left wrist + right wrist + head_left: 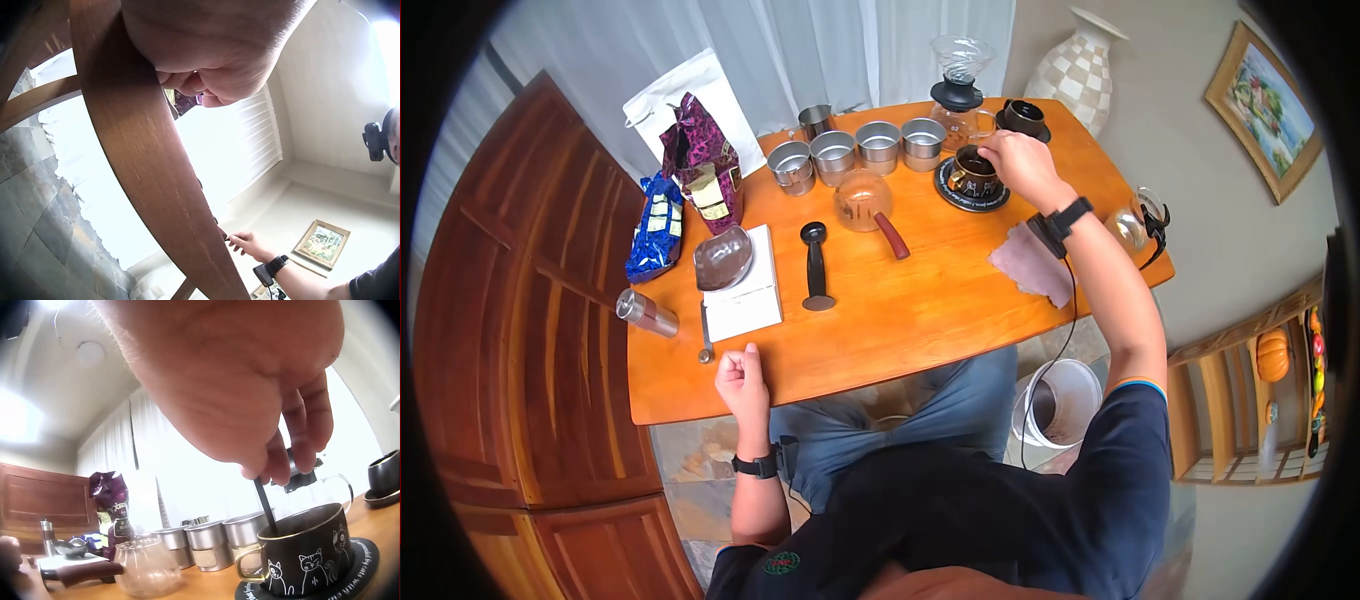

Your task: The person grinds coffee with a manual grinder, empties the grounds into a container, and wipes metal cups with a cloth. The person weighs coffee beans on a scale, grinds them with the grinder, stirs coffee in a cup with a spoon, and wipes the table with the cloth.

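In the head view my right hand (pixel 1022 165) reaches over a black cup (pixel 977 183) on a dark saucer (pixel 972 206) at the table's back right. The right wrist view shows its fingers pinching a thin dark rod (pixel 265 503) that slants into the cup; its lower end is hidden inside. White cat drawings and a gold handle decorate this cup. My left hand (pixel 743 385) rests at the table's front edge, fingers loosely curled, holding nothing. Nearest to it lie a thin metal crank handle (pixel 706 340) and a white flat pad (pixel 743 312) bearing a dark dish (pixel 724 260).
Several metal cups (pixel 833 157) line the back, behind a glass pot (pixel 863 200) with a red-brown handle. Beside my right hand stand a glass dripper (pixel 962 62) and another black cup (pixel 1024 118). A black tamper-like scoop (pixel 816 268), a cloth (pixel 1032 264) and coffee bags (pixel 705 170) surround.
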{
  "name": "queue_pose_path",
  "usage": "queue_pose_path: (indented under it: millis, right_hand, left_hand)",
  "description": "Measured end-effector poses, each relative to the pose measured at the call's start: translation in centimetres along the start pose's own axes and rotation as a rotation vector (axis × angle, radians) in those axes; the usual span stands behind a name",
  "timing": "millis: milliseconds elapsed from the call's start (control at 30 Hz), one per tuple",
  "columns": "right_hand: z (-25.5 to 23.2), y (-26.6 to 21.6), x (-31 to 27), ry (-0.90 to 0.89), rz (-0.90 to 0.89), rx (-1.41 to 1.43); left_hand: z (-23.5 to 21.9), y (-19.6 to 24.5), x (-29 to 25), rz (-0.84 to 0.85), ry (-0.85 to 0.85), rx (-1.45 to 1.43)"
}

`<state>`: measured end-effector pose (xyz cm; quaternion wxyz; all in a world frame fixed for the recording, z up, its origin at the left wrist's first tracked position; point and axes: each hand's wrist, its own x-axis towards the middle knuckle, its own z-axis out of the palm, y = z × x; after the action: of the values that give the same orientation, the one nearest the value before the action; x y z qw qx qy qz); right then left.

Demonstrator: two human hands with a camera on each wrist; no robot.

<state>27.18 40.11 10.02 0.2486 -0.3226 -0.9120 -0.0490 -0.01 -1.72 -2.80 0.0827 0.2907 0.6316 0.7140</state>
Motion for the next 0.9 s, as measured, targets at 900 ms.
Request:
queue_pose_path:
  millis: [900]
  right_hand:
    - [0.5,0.3,0.6,-0.015,0.034,-0.049]
  left_hand:
    - [-0.1,-0.3,0.0,0.017,0.002,0.007]
